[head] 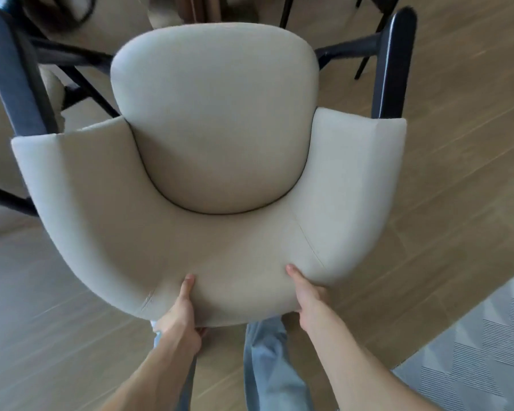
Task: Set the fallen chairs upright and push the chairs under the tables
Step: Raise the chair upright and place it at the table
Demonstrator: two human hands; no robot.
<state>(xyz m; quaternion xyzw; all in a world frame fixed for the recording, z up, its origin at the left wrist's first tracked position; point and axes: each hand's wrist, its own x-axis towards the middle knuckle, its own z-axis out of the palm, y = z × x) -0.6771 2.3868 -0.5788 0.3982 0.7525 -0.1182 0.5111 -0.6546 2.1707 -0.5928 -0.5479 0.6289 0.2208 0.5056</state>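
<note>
Cream upholstered chair (214, 161) fills the view above the wooden floor (428, 203). Left hand (180, 312) and right hand (309, 298) grip its curved backrest, thumbs on top, fingers curled underneath. Grey rug (472, 351) lies right of the chair.

A cream upholstered armchair with dark wooden legs (214, 137) is seen from above, its curved backrest nearest, its seat facing up.

Below you runs a light wood-plank floor (445, 179), with a grey patterned rug (484, 348) lying on it at your lower right and your own light blue jeans leg (267, 366) showing at the bottom centre.
</note>
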